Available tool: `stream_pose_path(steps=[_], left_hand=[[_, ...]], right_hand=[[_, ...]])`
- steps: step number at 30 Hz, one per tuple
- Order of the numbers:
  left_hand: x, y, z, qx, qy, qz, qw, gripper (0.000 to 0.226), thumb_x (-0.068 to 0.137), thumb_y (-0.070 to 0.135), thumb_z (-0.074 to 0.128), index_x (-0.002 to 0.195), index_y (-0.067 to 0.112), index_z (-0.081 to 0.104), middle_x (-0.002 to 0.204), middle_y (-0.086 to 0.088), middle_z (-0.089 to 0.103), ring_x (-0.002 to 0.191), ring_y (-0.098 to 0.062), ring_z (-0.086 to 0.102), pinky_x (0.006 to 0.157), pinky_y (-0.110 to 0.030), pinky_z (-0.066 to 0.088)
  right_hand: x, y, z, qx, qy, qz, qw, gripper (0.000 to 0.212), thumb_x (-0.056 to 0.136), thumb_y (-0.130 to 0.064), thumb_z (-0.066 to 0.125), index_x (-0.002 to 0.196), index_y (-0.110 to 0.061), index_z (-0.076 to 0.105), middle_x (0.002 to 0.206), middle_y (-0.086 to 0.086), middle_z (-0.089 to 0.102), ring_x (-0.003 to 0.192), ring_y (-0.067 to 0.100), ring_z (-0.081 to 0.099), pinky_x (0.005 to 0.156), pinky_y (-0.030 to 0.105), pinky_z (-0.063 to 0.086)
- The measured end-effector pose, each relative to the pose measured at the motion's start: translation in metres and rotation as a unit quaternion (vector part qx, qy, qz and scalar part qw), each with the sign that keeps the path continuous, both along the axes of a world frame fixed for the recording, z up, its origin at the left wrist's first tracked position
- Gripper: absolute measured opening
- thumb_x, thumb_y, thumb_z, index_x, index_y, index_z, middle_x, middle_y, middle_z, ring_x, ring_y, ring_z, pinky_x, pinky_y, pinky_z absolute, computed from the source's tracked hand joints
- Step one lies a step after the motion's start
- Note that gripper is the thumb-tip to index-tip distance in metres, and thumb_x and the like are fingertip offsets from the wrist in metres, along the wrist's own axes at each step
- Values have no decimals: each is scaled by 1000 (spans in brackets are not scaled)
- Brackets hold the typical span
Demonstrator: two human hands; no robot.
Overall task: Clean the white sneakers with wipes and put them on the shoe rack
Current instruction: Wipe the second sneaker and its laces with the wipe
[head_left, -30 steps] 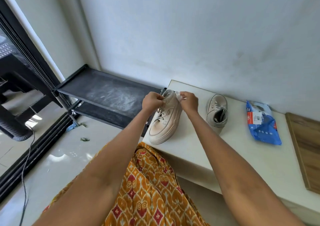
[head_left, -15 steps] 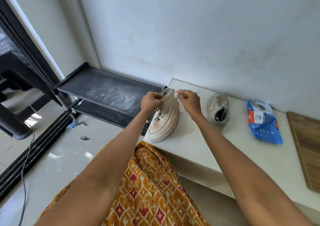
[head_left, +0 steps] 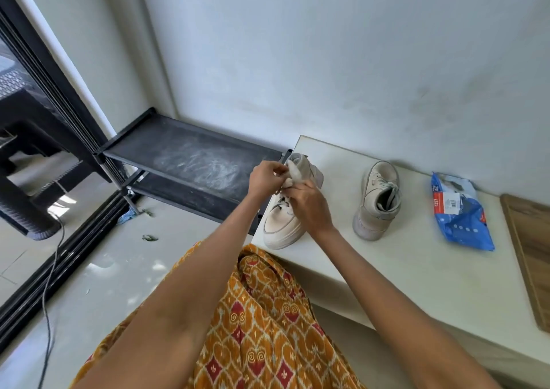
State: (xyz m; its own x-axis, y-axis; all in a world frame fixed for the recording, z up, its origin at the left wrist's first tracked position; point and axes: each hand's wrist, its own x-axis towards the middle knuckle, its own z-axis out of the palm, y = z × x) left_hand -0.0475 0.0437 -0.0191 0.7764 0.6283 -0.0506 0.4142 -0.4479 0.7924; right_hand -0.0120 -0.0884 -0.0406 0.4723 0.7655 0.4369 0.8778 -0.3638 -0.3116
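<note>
One white sneaker (head_left: 282, 225) stands on the white bench (head_left: 401, 269) at its left end, toe toward me. My left hand (head_left: 265, 180) grips the sneaker's tongue near the opening. My right hand (head_left: 309, 204) holds a crumpled white wipe (head_left: 293, 177) against the tongue and laces, covering the shoe's middle. The second sneaker (head_left: 378, 201) stands apart to the right, heel toward me. A blue wipes pack (head_left: 459, 213) lies further right on the bench. The black shoe rack (head_left: 184, 162) stands left of the bench, against the wall.
A wooden board (head_left: 529, 254) lies at the bench's right end. A dark wicker chair (head_left: 23, 162) and a black door frame are at the left. A cable (head_left: 49, 284) trails over the floor. My orange patterned garment (head_left: 262, 329) hangs below.
My right hand has slid with the wipe from the sneaker's heel collar down toward me onto the tongue and laces. My left hand has stayed at the shoe's opening.
</note>
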Motion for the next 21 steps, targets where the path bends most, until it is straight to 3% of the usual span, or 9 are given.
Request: stream_pose_path(steps=[4,7,12,17,21], left_hand=[[3,-9,3,22,-2,-27,999,21,81,17,66,100,19,73,96,1,73,90,-12,66,70,-19,41],[7,-10,3,23,9,-45,999,22,80,18,70,101,19,73,98,3,73,91,-12,66,74,-20,44],[13,-17,0,31,12,-65,997,20,78,18,71,98,19,74,96,3,73,89,-12,66,81,-26,51],[12,-25,-1,49,2,-60,997,20,78,19,71,98,19,74,96,3,74,92,-11,66,81,-25,49],[12,-41,-2,64,-6,-72,995,20,79,20,68,98,20,74,98,3,73,96,-10,64,78,-20,42]], right_hand=[[20,-10,13,38,101,-77,991,18,84,-6,57,92,-12,72,95,12,69,86,31,60,68,32,47],[53,-9,21,49,188,-179,965,20,82,1,56,89,-7,72,93,12,71,87,29,65,71,30,45],[90,15,36,56,262,-271,924,22,84,-3,54,93,-9,74,99,9,73,97,24,65,76,20,43],[70,20,27,56,250,-275,927,24,90,-8,52,105,-9,71,111,12,69,105,30,62,82,29,45],[41,-9,5,90,207,-292,930,26,94,-14,50,111,-10,68,104,18,69,97,36,62,75,33,44]])
